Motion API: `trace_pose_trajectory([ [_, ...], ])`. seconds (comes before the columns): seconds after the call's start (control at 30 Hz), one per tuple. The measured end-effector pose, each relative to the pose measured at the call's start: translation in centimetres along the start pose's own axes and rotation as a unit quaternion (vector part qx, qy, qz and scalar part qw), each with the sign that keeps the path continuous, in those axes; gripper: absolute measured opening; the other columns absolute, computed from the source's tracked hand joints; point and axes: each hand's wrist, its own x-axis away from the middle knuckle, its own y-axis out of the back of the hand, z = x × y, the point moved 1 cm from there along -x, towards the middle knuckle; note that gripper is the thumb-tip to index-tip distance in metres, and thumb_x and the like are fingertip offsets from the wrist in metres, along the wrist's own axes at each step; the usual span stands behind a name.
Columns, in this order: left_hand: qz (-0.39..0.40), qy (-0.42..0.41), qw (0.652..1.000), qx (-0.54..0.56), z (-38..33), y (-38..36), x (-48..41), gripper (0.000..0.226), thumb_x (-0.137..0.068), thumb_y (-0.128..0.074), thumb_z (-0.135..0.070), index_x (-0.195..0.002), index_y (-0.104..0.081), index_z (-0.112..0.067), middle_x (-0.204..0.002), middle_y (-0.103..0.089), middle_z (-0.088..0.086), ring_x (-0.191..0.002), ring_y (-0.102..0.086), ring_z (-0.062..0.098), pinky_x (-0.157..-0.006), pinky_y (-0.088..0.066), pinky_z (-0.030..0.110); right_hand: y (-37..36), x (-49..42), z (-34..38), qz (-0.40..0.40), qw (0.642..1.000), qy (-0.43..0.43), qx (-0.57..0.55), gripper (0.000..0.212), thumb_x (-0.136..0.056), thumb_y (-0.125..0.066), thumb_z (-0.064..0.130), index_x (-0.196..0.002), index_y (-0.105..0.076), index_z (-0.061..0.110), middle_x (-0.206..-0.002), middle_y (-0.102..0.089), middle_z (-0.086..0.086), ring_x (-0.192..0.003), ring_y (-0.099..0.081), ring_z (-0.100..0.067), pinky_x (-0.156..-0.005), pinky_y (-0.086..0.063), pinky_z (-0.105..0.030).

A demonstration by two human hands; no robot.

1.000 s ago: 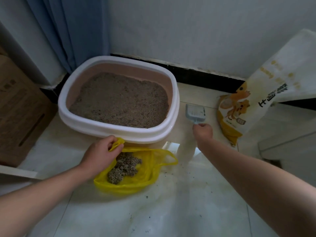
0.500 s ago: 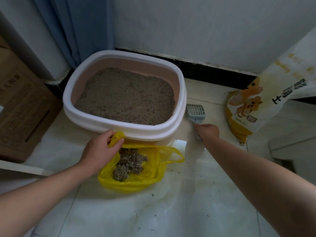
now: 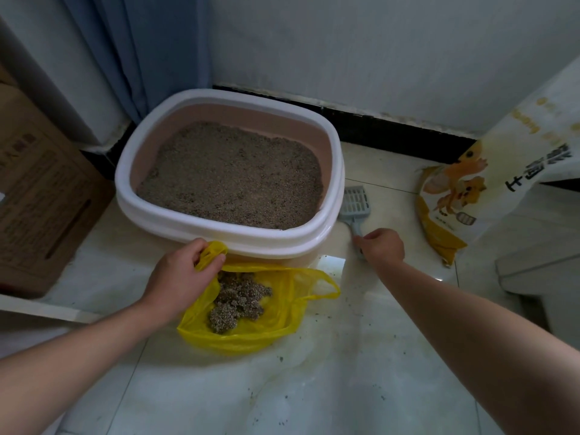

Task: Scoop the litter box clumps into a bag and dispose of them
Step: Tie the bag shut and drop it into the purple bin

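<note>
Two hands are working: the left hand point(image 3: 179, 277) is pinching the yellow bag point(image 3: 282, 321) holding clumps point(image 3: 238, 302); the right hand point(image 3: 381, 249) is gripping the litter scoop point(image 3: 356, 202) lying beside the litter box point(image 3: 125, 196).

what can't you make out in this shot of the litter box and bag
Head view only:
Grey slotted plastic scoop: handle end hidden under the right hand.
Yellow plastic bag: one handle loop bunched inside the left hand.
White-and-orange litter sack: cut off by the right edge.
Brown cardboard box: cut off by the left edge, print blurred.
</note>
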Motion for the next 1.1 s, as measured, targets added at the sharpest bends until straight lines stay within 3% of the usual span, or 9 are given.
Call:
trace_pose_trajectory([
  [0.17,-0.009,-0.002,1.000,-0.006,-0.3,0.3,0.1,0.032,-0.092,-0.064,-0.044,-0.075,-0.053,-0.019,-0.059,-0.054,0.003,-0.061,-0.057,0.025,-0.059,-0.048,0.044,0.1,0.6,-0.2,0.006,1.000,0.026,0.015,0.022,-0.084,-0.074,0.034,-0.070,-0.066,0.021,-0.066,-0.064,0.005,-0.064,-0.058,-0.011,-0.068,-0.047,-0.031],
  [0.3,0.017,0.014,1.000,-0.019,-0.7,0.8,0.2,0.029,-0.090,-0.064,-0.048,-0.080,-0.054,-0.023,-0.065,-0.060,-0.002,-0.064,-0.060,0.020,-0.062,-0.050,0.040,0.4,1.6,0.0,0.016,0.996,0.077,0.029,0.015,-0.087,-0.069,0.030,-0.078,-0.072,0.019,-0.071,-0.068,0.004,-0.066,-0.061,-0.013,-0.063,-0.045,-0.028],
  [0.47,0.035,0.061,0.997,-0.016,-1.2,2.4,1.7,0.029,-0.087,-0.066,-0.053,-0.106,-0.054,-0.033,-0.096,-0.069,-0.010,-0.092,-0.065,0.016,-0.082,-0.054,0.039,1.4,4.4,1.1,0.027,0.978,0.195,0.068,0.014,-0.084,-0.067,0.029,-0.073,-0.071,0.022,-0.067,-0.068,0.007,-0.068,-0.063,-0.014,-0.064,-0.044,-0.026],
  [0.6,0.032,0.119,0.992,0.029,-1.1,4.0,3.4,0.047,-0.078,-0.069,-0.060,-0.116,-0.052,-0.039,-0.111,-0.069,-0.011,-0.102,-0.066,0.014,-0.093,-0.053,0.041,1.8,7.1,1.9,0.124,0.954,0.255,0.101,0.013,-0.085,-0.070,0.027,-0.073,-0.072,0.022,-0.066,-0.069,0.008,-0.067,-0.065,-0.012,-0.062,-0.048,-0.025],
  [0.7,0.034,0.149,0.988,0.008,-1.5,4.8,4.6,0.044,-0.081,-0.076,-0.041,-0.118,-0.055,-0.029,-0.104,-0.071,-0.006,-0.094,-0.068,0.018,-0.090,-0.053,0.040,0.9,8.1,2.0,0.186,0.943,0.243,0.132,0.018,-0.082,-0.073,0.037,-0.081,-0.074,0.020,-0.074,-0.072,0.005,-0.074,-0.068,-0.017,-0.071,-0.055,-0.030],
  [0.8,0.050,0.138,0.988,-0.044,-1.7,5.6,5.6,0.027,-0.078,-0.076,-0.031,-0.100,-0.062,-0.025,-0.091,-0.072,-0.005,-0.088,-0.068,0.020,-0.082,-0.054,0.039,-0.4,8.6,1.7,0.236,0.926,0.197,0.220,0.038,-0.080,-0.072,0.049,-0.098,-0.069,0.016,-0.094,-0.068,0.000,-0.092,-0.067,-0.021,-0.080,-0.056,-0.034],
  [0.9,0.041,0.103,0.993,-0.046,-1.7,6.2,5.6,0.011,-0.078,-0.073,-0.026,-0.080,-0.065,-0.019,-0.077,-0.069,-0.002,-0.080,-0.066,0.021,-0.074,-0.052,0.038,-0.6,9.5,1.5,0.325,0.890,0.155,0.280,0.029,-0.083,-0.068,0.032,-0.092,-0.071,0.004,-0.084,-0.071,-0.010,-0.084,-0.072,-0.026,-0.074,-0.059,-0.036],
  [1.0,-0.010,0.067,0.997,0.028,-2.8,6.7,5.3,0.014,-0.084,-0.073,-0.017,-0.074,-0.064,-0.018,-0.067,-0.063,-0.004,-0.065,-0.056,0.010,-0.063,-0.042,0.025,0.4,10.4,2.1,0.318,0.886,0.221,0.256,0.019,-0.084,-0.063,0.020,-0.082,-0.072,0.004,-0.072,-0.074,-0.006,-0.059,-0.065,-0.012,-0.062,-0.055,-0.029],
  [1.1,-0.043,0.010,0.996,0.081,-4.4,6.4,4.9,0.012,-0.084,-0.075,-0.016,-0.077,-0.065,-0.016,-0.067,-0.061,-0.002,-0.062,-0.051,0.007,-0.060,-0.039,0.022,2.2,12.2,4.4,0.267,0.884,0.341,0.179,0.019,-0.090,-0.063,0.023,-0.075,-0.068,0.012,-0.067,-0.071,0.000,-0.056,-0.064,-0.007,-0.060,-0.051,-0.028],
])
